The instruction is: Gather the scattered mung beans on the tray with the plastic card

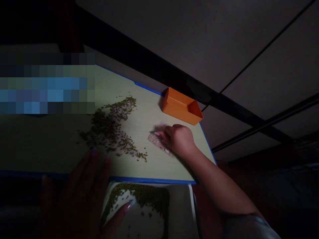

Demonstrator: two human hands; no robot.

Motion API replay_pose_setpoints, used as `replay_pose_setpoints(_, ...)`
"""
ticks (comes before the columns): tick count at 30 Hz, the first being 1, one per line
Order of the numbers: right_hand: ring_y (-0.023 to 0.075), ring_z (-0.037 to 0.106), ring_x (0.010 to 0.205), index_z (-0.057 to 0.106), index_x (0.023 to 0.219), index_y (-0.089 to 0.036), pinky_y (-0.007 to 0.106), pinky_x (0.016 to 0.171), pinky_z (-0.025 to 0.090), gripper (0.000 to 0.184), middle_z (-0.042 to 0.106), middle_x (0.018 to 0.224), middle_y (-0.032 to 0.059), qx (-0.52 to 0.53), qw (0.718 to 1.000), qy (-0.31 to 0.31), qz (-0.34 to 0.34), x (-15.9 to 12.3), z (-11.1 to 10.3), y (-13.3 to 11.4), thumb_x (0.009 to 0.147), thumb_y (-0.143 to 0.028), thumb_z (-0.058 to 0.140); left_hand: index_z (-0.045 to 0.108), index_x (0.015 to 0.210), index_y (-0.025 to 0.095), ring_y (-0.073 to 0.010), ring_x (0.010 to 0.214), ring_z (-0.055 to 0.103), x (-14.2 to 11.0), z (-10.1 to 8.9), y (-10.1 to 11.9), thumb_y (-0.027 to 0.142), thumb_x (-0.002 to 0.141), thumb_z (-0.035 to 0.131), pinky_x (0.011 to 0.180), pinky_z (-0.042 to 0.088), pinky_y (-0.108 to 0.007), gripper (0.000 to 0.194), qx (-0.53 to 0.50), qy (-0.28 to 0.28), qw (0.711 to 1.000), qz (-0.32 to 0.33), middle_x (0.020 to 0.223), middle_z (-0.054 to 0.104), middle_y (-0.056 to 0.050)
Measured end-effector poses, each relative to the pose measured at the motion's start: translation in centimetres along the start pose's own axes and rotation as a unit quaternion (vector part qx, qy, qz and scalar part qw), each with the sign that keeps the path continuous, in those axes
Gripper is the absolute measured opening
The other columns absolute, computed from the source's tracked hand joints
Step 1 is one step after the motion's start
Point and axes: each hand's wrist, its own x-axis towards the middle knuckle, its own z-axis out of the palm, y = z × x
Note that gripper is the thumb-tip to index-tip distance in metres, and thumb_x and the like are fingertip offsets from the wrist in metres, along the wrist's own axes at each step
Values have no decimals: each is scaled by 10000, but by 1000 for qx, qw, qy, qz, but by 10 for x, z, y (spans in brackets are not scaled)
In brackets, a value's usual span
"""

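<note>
A loose heap of small green beans (102,127) is spread over the pale table top (139,113). My left hand (82,186) is in shadow at the lower left, fingers stretched apart, its fingertips by the heap's near edge. Its thumb reaches over a white tray (180,205) with more green beans (147,194) inside, below the table's blue edge. To the right of the heap, my right hand (180,139) is closed, fingers curled together over a flat pinkish patterned piece (159,144). Whatever is pinched between those fingertips is hidden.
An orange open box (183,106) stands at the table's far right corner, beyond my right hand. Pale panels with dark strips (154,59) rise behind the table. A pixelated patch covers the left side. The light is dim.
</note>
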Motion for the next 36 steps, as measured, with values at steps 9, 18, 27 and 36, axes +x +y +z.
replay_pose_setpoints(9,240,571,902,634,1191,-46,343,786,441,361,671,989,177,87,984,58,-145,-10,0,-11,946,-255,470,124,1512,310,-403,1421,327,0,-4,5,468,758,518,1190,21,-652,866,4,-7,1000,-15,1623,172,-60)
replay_pose_setpoints(18,225,535,863,532,1368,-84,360,786,458,444,639,955,135,187,957,88,-203,-5,15,-12,983,-278,424,167,1505,303,-370,1416,352,1,-2,5,570,787,492,1180,50,-643,832,4,9,1000,-13,1604,252,-84)
replay_pose_setpoints(27,203,545,843,556,1336,-152,356,786,476,387,617,918,85,254,925,69,-273,-5,16,-1,989,-267,430,176,1501,318,-388,1399,375,0,1,4,760,774,362,1181,67,-641,871,3,14,1000,-22,1591,288,-85)
replay_pose_setpoints(36,212,591,980,622,1204,-167,380,901,427,285,680,1034,95,251,930,1,-268,-13,0,15,943,-232,528,145,1507,324,-389,1429,317,-1,0,-3,800,744,356,1173,115,-655,924,12,-19,1000,-19,1622,214,-77)
